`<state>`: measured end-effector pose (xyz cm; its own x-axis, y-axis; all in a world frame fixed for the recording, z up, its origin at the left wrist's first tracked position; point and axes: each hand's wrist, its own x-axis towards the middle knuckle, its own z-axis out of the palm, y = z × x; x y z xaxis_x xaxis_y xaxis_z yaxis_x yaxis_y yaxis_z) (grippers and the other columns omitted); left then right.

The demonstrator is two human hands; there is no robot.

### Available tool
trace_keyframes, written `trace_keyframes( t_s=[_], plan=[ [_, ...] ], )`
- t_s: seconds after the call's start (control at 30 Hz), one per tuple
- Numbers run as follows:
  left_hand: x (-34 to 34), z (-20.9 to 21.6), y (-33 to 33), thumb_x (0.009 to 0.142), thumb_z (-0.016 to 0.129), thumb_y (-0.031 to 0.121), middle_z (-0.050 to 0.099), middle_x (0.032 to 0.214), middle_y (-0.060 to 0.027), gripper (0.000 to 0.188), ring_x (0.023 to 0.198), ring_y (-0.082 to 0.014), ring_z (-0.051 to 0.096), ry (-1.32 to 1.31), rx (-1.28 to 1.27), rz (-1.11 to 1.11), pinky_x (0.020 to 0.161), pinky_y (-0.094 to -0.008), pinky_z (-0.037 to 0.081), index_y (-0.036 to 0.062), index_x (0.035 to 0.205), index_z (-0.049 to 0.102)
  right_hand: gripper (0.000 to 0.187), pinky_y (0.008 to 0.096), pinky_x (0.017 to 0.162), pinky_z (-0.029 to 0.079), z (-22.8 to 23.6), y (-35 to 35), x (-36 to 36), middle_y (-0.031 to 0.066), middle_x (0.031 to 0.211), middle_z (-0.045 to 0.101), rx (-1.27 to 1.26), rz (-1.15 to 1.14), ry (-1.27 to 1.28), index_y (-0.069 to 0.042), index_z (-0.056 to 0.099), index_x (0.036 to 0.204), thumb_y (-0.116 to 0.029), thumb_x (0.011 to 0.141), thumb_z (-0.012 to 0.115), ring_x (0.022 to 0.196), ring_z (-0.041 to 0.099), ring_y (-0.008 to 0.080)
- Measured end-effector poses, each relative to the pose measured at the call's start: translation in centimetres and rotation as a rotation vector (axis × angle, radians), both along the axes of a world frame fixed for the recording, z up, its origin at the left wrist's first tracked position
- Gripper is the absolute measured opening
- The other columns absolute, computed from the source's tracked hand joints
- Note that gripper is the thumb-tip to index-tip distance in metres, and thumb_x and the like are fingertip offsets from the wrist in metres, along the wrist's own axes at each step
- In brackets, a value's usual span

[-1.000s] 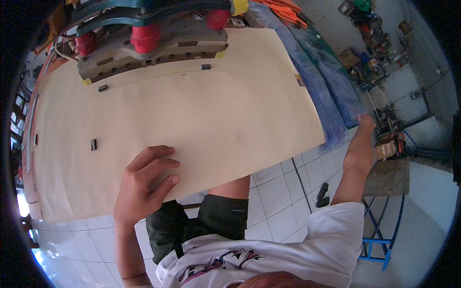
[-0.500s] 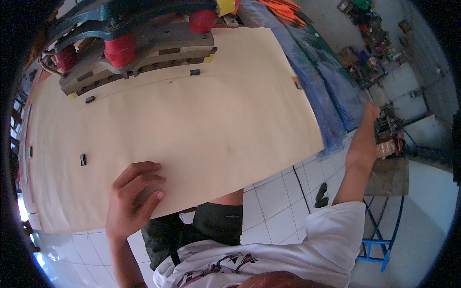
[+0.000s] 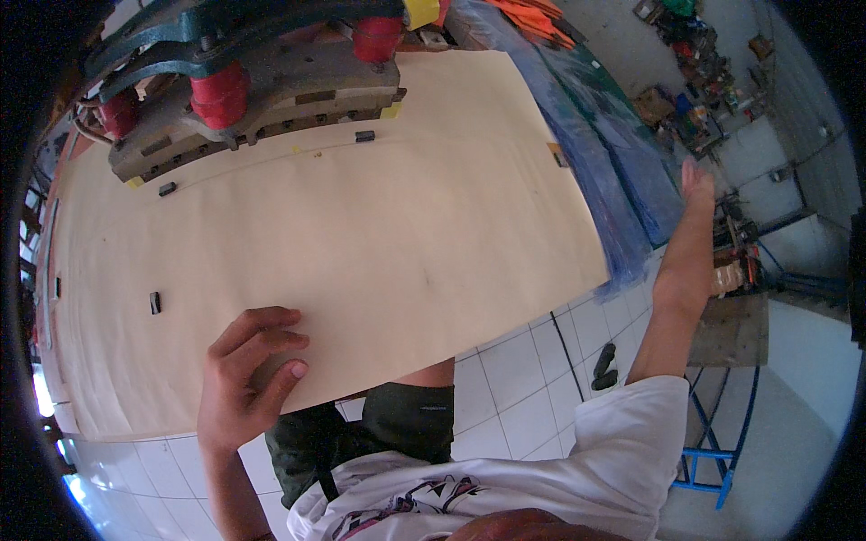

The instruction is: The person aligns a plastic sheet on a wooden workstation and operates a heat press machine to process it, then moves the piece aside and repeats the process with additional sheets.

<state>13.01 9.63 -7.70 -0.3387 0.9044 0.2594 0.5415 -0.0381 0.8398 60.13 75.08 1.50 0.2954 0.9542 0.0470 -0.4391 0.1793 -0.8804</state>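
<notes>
My left hand (image 3: 253,374) hovers at or rests on the near edge of a large cream sheet (image 3: 379,243); contact is hard to tell. Its fingers are bent, the thumb stands apart, and nothing shows between them. My right arm stretches far out to the right, past the sheet, with my right hand (image 3: 697,185) beyond the blue plastic-covered surface. That hand is blurred, and I cannot make out its fingers or anything in them. Small black blocks lie on the sheet: one block (image 3: 364,136) near the machine, another (image 3: 168,188) left of it, and a third (image 3: 155,302) nearer me.
A heavy press-like machine (image 3: 262,90) with red cylinders overhangs the sheet's far left. Blue plastic film (image 3: 622,162) covers the surface on the right, with orange pieces (image 3: 532,20) at the back. A blue-legged stand (image 3: 713,451) and black footwear (image 3: 604,365) are on the right.
My right hand has moved slightly up and away, and its fingers have changed shape. The left hand keeps its place and shape.
</notes>
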Motion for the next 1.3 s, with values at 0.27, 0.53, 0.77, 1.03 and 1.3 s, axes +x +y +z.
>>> trace_keyframes(
  t_s=[0.27, 0.53, 0.77, 1.03, 1.3],
  plan=[
    [-0.3, -0.8, -0.6, 0.077, 0.073, 0.007, 0.065, 0.106, -0.0173, 0.016, 0.101, -0.0313, 0.065, -0.029, 0.021, -0.001, 0.085, -0.0381, 0.052, 0.0000, 0.091, 0.069, 0.044, 0.0501, 0.107, 0.044, 4.4, 0.9, -1.9, 0.0194, 0.149, 0.039, 0.239, 0.091, -0.053, 0.004, 0.034, 0.144, -0.013, 0.105, 0.024, 0.134, 0.043, 0.0384],
    [-0.4, -0.5, -0.5, 0.077, 0.072, 0.006, 0.066, 0.106, -0.0174, 0.016, 0.100, -0.0312, 0.065, -0.006, 0.016, -0.026, 0.084, -0.0380, 0.052, -0.0002, 0.091, 0.070, 0.042, 0.0526, 0.104, 0.048, 8.4, 0.4, -4.3, 0.0207, 0.145, 0.044, 0.327, 0.123, -0.063, 0.006, 0.037, 0.140, -0.012, 0.104, 0.024, 0.129, 0.049, 0.0393],
    [-0.4, -0.3, -1.0, 0.077, 0.071, 0.003, 0.065, 0.107, -0.0174, 0.015, 0.101, -0.0323, 0.065, -0.003, 0.046, -0.028, 0.086, -0.0381, 0.052, -0.0011, 0.092, 0.068, 0.039, 0.0489, 0.104, 0.048, 14.9, -3.3, -8.1, 0.0244, 0.138, 0.051, 0.421, 0.214, -0.087, 0.009, 0.045, 0.133, -0.005, 0.101, 0.027, 0.125, 0.053, 0.0383],
    [-1.2, -1.0, -1.4, 0.080, 0.073, 0.009, 0.067, 0.100, -0.0117, 0.013, 0.090, -0.0277, 0.067, 0.147, 0.254, -0.100, 0.076, -0.0365, 0.054, 0.0039, 0.092, 0.069, 0.046, 0.0344, 0.101, 0.049, 7.1, -20.0, -8.6, 0.0181, 0.146, 0.044, 0.418, 0.674, 0.184, 0.006, 0.031, 0.146, -0.003, 0.101, 0.038, 0.128, 0.051, 0.0245],
    [3.6, -3.4, -5.5, 0.083, 0.074, 0.017, 0.068, 0.080, -0.0081, 0.016, 0.061, -0.0218, 0.066, -0.020, 0.474, -0.390, 0.051, -0.0326, 0.051, 0.0024, 0.089, 0.069, 0.039, 0.0222, 0.081, 0.054, -11.7, -42.8, -14.5, 0.0078, 0.127, 0.060, -0.128, 0.333, 0.099, -0.002, 0.046, 0.138, -0.014, 0.101, 0.047, 0.109, 0.059, 0.0094]
  ],
)
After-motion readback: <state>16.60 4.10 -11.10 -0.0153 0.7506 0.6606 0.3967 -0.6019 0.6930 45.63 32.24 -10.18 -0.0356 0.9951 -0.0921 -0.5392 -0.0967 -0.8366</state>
